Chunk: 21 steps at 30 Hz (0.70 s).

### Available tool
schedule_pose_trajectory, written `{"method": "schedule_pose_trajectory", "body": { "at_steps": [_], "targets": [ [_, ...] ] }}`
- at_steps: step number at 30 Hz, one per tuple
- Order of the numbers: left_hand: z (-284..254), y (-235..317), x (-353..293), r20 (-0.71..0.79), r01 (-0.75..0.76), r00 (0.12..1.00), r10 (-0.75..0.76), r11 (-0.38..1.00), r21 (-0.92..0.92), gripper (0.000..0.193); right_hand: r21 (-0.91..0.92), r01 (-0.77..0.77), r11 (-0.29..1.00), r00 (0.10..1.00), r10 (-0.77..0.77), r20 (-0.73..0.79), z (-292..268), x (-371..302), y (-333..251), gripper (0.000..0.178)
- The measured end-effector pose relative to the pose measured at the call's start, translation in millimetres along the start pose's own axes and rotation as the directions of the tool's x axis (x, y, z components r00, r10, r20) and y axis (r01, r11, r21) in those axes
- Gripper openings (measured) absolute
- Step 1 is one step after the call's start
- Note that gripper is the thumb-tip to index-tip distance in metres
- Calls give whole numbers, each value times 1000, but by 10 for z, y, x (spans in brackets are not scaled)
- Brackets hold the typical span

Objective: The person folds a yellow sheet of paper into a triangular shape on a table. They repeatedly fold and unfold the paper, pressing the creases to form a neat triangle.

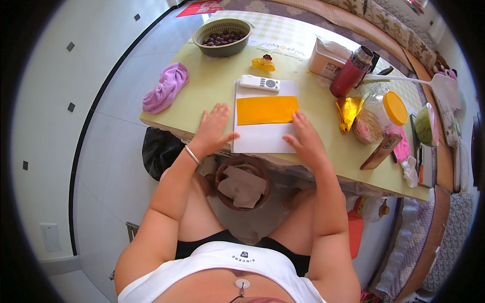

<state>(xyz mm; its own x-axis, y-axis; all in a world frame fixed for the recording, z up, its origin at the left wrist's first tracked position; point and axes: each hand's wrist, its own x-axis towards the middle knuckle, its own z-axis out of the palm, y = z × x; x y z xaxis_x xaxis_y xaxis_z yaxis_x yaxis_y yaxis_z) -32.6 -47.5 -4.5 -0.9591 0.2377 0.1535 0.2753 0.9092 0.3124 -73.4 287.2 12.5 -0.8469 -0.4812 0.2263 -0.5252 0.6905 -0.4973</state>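
Note:
A glossy orange-yellow rectangular sheet (pixel 268 110) lies across white paper (pixel 265 144) near the table's front edge. Along the paper's top rests a white remote control (pixel 259 83) with grey buttons. My left hand (pixel 216 130) is open beside the paper's left edge, its thumb pointing toward the paper and nothing in its fingers. On the other side my right hand (pixel 308 139) is also open, fingertips at the right end of the orange sheet and thumb over the paper's edge. Whether those fingertips press on the sheet I cannot tell.
Behind sit a basket (pixel 222 49) of dark round fruit and a yellow hair claw (pixel 263 63). A purple cloth (pixel 166 88) lies left. To the right stand a red thermos (pixel 352 71), a tissue box (pixel 326 58), a yellow-lidded jar (pixel 371 121) and a leaning phone (pixel 381 151). Below is a bin (pixel 220 184).

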Motion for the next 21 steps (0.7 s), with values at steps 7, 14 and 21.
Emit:
{"method": "schedule_pose_trajectory", "body": {
  "at_steps": [7, 14, 21],
  "targets": [
    [78, -20, 602, -396, -82, 918, -17, 970, -230, 49, 684, -75, 726, 907, 334, -255, 83, 352, 69, 29],
    [181, 122, 795, -316, 144, 926, -206, 967, -210, 43, 837, -340, 428, 858, 506, 90, 90, 528, 227, 41],
    [216, -83, 741, -333, 120, 912, -238, 933, -338, 38, 814, -429, 391, 847, 486, 213, 47, 419, 39, 61]
  ]
}}
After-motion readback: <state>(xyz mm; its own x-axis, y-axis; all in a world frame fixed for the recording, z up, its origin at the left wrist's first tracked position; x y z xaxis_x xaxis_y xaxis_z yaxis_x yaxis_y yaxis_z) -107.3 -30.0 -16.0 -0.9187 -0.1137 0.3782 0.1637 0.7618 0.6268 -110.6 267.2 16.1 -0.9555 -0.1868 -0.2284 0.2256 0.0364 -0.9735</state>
